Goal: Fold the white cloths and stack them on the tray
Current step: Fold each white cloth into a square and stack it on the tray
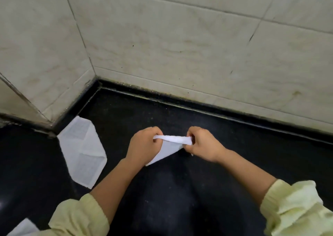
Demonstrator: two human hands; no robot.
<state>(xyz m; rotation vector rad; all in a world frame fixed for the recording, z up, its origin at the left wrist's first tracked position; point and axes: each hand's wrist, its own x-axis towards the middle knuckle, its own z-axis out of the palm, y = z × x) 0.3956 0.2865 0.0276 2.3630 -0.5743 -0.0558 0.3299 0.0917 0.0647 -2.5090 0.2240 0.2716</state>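
A small white cloth (167,148) is stretched between both hands just above the black counter. My left hand (144,143) pinches its left end and my right hand (203,144) pinches its right end; the top edge is pulled taut and the rest hangs down in a triangle. A second white cloth (82,151) lies partly folded on the counter to the left, close to the wall corner. The corner of a third white cloth (22,226) shows at the bottom left edge. No tray is in view.
The black speckled counter (171,190) runs under both arms. A beige tiled wall (180,46) stands right behind it and meets a side wall at the left corner. Pale yellow sleeves cover both forearms near the bottom.
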